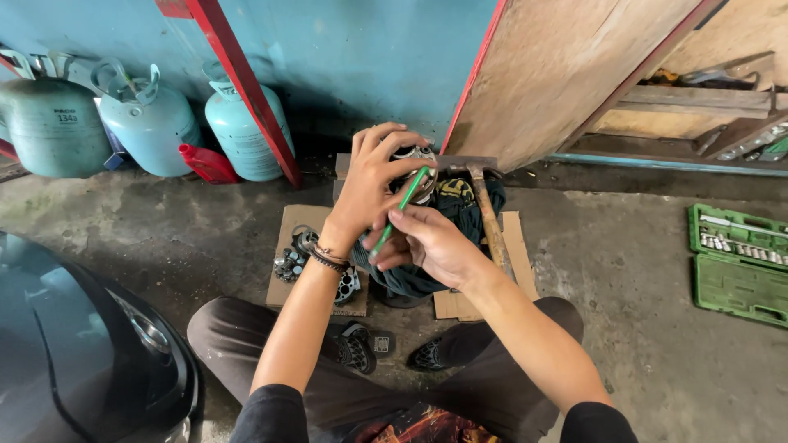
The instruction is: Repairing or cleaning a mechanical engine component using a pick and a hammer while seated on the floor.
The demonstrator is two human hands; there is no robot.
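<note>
The left hand is clamped over the top of a round metal part, fingers curled around its upper rim. The part sits on a dark green cloth bunched over the cardboard that lies on the concrete floor, straight ahead of the person's knees. The right hand is closed on a thin green tool, pinched between thumb and fingers, with its tip angled up against the side of the part; whether the tip goes into the part cannot be told. The two hands are close together, almost touching at the fingers. A dark bracelet circles the left wrist.

A hammer lies on the cloth just right of the part, its wooden handle running back toward the person. On the left end of the cardboard lies a cluster of small metal pieces, well clear of the hands. Sandalled feet show below the cardboard.

Against the blue wall stand three pale green gas cylinders, with a red container between two of them and a red bar leaning across. At far right an open green socket set lies on the floor. A wooden board leans at upper right. The curved edge of a dark car fills the lower left corner
</note>
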